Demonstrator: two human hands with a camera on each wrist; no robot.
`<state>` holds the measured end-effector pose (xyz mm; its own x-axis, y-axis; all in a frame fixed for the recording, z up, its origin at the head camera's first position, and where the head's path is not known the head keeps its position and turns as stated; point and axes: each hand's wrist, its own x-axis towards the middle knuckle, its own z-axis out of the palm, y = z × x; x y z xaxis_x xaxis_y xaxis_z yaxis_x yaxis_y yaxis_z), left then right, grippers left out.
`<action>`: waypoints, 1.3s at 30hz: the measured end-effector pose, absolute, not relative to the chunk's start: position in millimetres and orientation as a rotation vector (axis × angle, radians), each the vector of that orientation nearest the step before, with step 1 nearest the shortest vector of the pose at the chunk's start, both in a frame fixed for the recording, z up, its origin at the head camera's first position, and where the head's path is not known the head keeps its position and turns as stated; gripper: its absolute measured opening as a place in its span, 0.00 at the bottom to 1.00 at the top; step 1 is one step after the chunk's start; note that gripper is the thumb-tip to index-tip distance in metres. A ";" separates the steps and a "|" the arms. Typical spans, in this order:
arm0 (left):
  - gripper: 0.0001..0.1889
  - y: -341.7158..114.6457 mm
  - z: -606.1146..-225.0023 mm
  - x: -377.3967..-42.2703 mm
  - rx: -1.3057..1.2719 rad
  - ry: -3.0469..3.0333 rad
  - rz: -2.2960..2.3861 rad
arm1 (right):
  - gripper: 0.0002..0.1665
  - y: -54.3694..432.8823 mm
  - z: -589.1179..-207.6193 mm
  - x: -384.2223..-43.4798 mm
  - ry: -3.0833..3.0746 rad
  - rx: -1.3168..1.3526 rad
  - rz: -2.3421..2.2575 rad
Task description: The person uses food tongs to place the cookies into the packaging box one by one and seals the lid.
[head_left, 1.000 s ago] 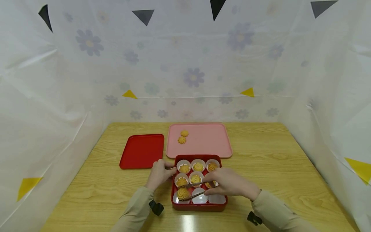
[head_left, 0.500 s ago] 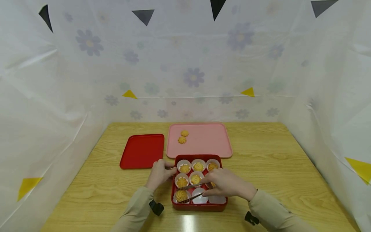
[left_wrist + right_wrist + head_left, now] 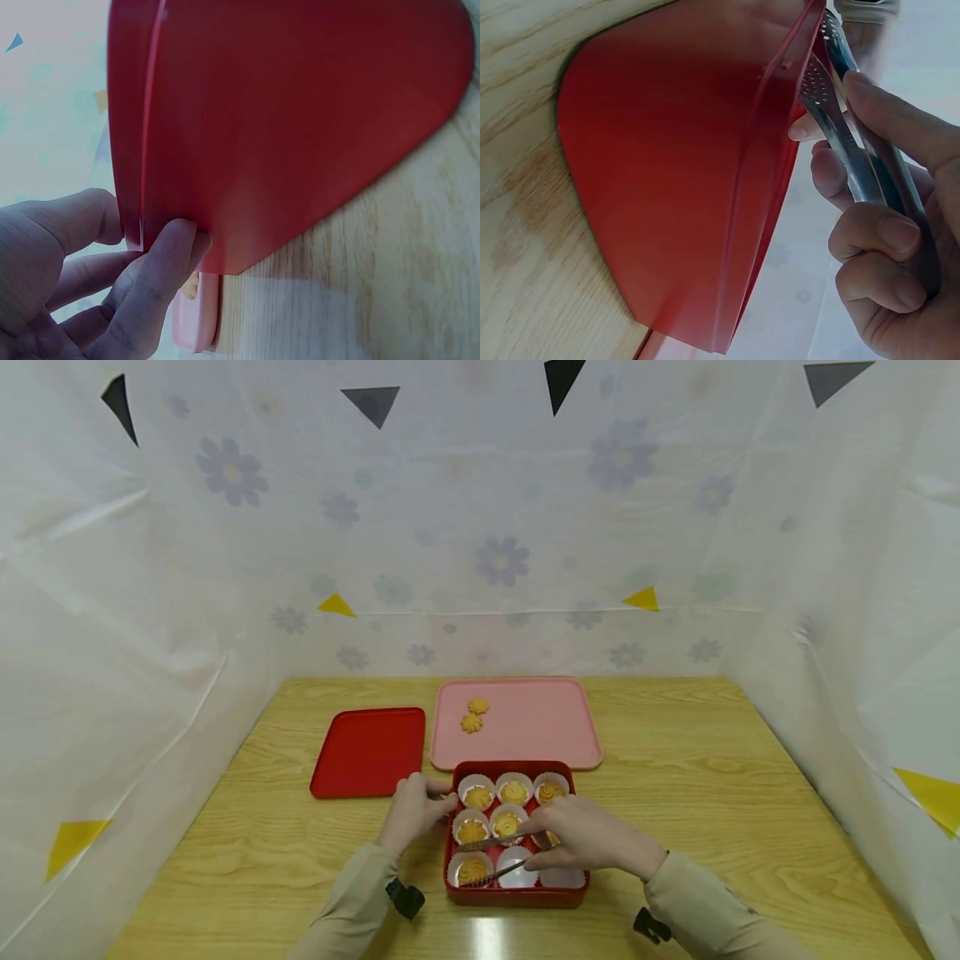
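A red box [image 3: 517, 897] holds rows of white paper cups, most with a piped golden cookie inside. My right hand [image 3: 588, 837] grips metal tongs [image 3: 498, 841], also seen in the right wrist view as perforated-tip tongs [image 3: 847, 150]. Their tips stand apart over the front-left cup, around a swirled cookie [image 3: 472, 871] that sits down in it. Whether the tips touch the cookie, I cannot tell. The front-middle paper cup [image 3: 516, 870] and the front-right cup [image 3: 562, 877] hold no cookie. My left hand [image 3: 414, 810] pinches the box's left rim, thumb on the edge and fingers at the outer wall [image 3: 262, 135].
Behind the box lies a pink tray [image 3: 540, 722] with two star-shaped cookies [image 3: 471, 723] at its left. A flat red tray [image 3: 371, 752] lies left of it on the wooden table [image 3: 675, 760]. White sheeting [image 3: 480, 527] encloses the table's back and sides.
The swirled cookie has gone down into the front-left cup. The tongs shifted slightly left and their tips spread apart from it. My left hand stayed on the rim.
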<state>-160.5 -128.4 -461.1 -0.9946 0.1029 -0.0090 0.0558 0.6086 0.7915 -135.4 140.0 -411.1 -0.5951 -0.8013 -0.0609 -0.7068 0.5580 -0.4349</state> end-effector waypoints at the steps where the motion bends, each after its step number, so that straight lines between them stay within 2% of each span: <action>1: 0.09 -128.5 -461.3 -160.6 0.137 2.770 1.360 | 0.16 140.3 -410.9 -135.4 2.540 -1.255 -0.552; 14: 0.08 -128.3 -460.6 -161.1 0.139 2.830 1.329 | 0.16 150.1 -417.6 -138.5 2.530 -1.228 -0.695; 21: 0.09 -128.4 -460.6 -161.0 0.136 2.825 1.330 | 0.22 159.4 -428.2 -147.8 2.485 -1.270 -0.849; 29: 0.08 -128.3 -460.7 -160.9 0.141 2.821 1.321 | 0.25 174.9 -437.6 -158.9 2.360 -0.972 -1.154; 34: 0.08 -128.1 -460.5 -161.4 0.141 2.832 1.318 | 0.25 182.5 -440.1 -166.5 2.417 -0.933 -1.248; 39: 0.08 -128.5 -460.7 -161.6 0.139 2.832 1.313 | 0.18 184.1 -437.4 -175.5 2.477 -0.902 -1.300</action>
<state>-161.6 -128.5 -460.7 -0.9959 0.0875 0.0223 0.0735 0.6431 0.7623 -175.5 184.1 -437.4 -0.7933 -0.6008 0.0989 -0.4227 0.4265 -0.7996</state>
